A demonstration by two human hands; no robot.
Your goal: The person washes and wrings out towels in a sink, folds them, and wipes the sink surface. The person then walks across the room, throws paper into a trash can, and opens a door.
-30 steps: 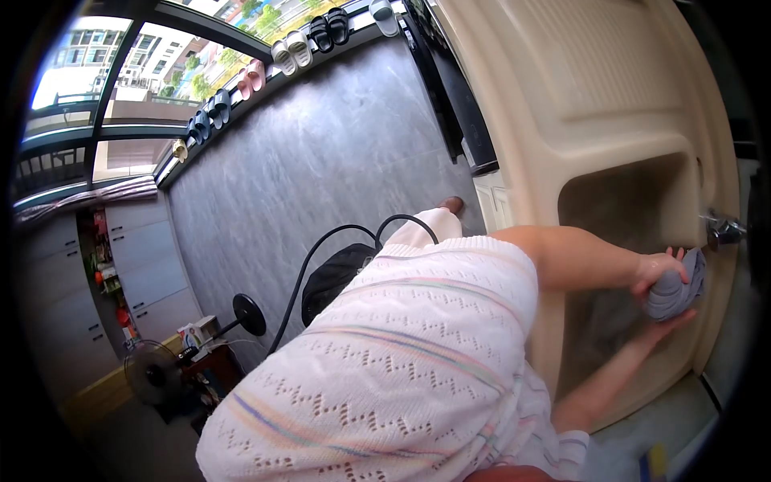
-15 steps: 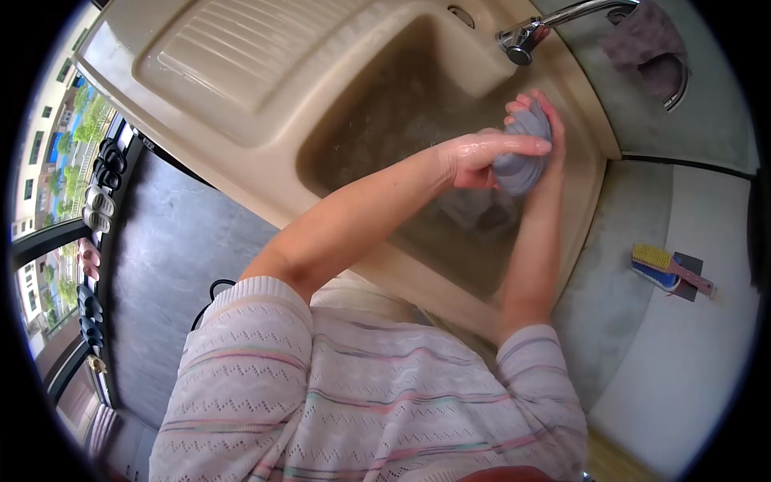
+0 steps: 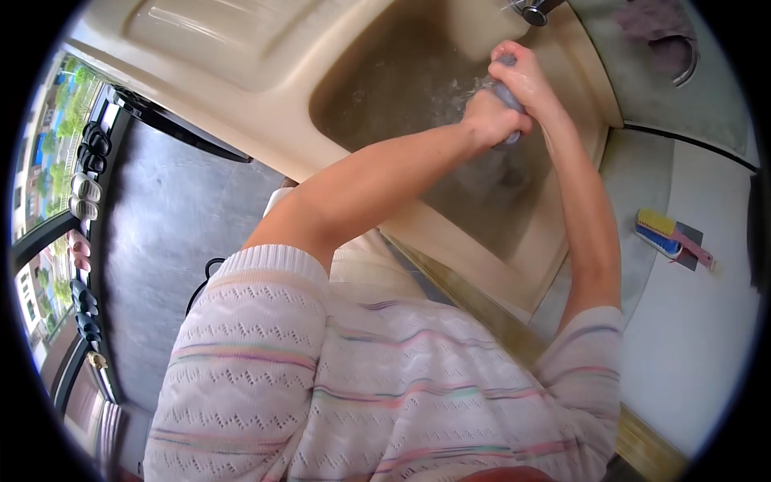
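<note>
A wet grey cloth (image 3: 507, 95) is bunched into a narrow roll between my two hands, above the water in the beige sink (image 3: 450, 210). My left hand (image 3: 491, 120) is wrapped round its lower end. Just above it, my right hand (image 3: 518, 74) grips the upper end with curled fingers. Splashing water shows beside the cloth. Under the surface below my hands lies a blurred greyish shape (image 3: 506, 173), whose kind I cannot make out.
Above the basin is a chrome tap (image 3: 532, 11). A mauve cloth (image 3: 654, 28) hangs at upper right. Brushes (image 3: 662, 233) with yellow and blue bristles lie on the right. The ribbed drainboard (image 3: 217, 40) is left of the basin. Several pairs of shoes (image 3: 84, 193) line the window.
The cloth has gone from a loose bundle between my palms to a tight roll in both fists. Water now splashes beside it. The view has shifted, so the sink sits higher.
</note>
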